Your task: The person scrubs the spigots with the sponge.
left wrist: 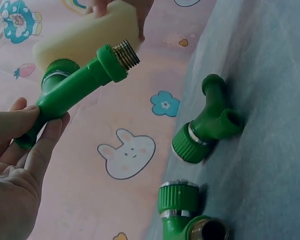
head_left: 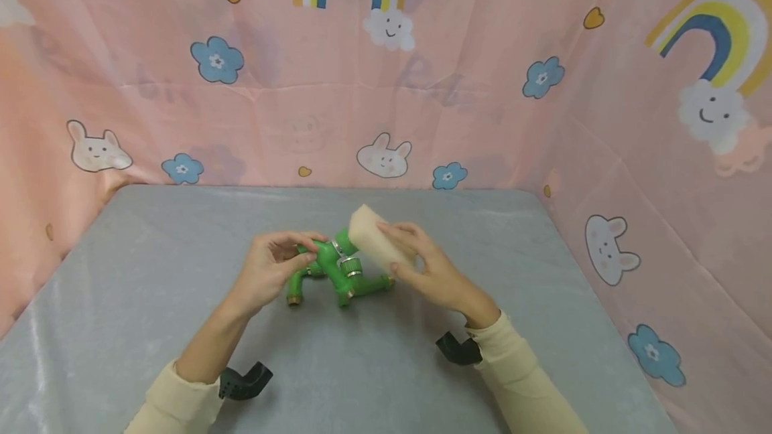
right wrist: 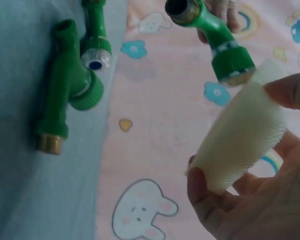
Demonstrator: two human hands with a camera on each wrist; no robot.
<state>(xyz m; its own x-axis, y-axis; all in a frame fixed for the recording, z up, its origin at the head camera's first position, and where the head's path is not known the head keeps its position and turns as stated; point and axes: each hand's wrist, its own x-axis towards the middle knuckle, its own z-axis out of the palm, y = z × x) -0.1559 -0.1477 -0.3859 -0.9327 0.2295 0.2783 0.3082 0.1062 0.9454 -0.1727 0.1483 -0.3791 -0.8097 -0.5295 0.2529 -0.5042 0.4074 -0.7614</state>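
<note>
My left hand (head_left: 265,270) pinches one end of a green Y-shaped pipe fitting (left wrist: 72,95) between thumb and fingers. In the left wrist view, its bare brass-coloured threaded end points up and right, and a ribbed green collar with a silver ring sits on its side branch. My right hand (head_left: 437,273) grips a cream block-shaped sponge (right wrist: 245,130) by its sides. The sponge meets the end of the ribbed collar (right wrist: 233,64) in the right wrist view. Two similar green fittings, one on the right (head_left: 370,285) and one on the left (head_left: 295,286), lie on the table below.
The grey cloth-covered table (head_left: 356,380) backs onto a pink curtain (head_left: 265,126) printed with rainbows, rabbits and flowers. A black curved mount sticks out at the left wrist (head_left: 246,382), and another black mount (head_left: 458,349) at the right wrist.
</note>
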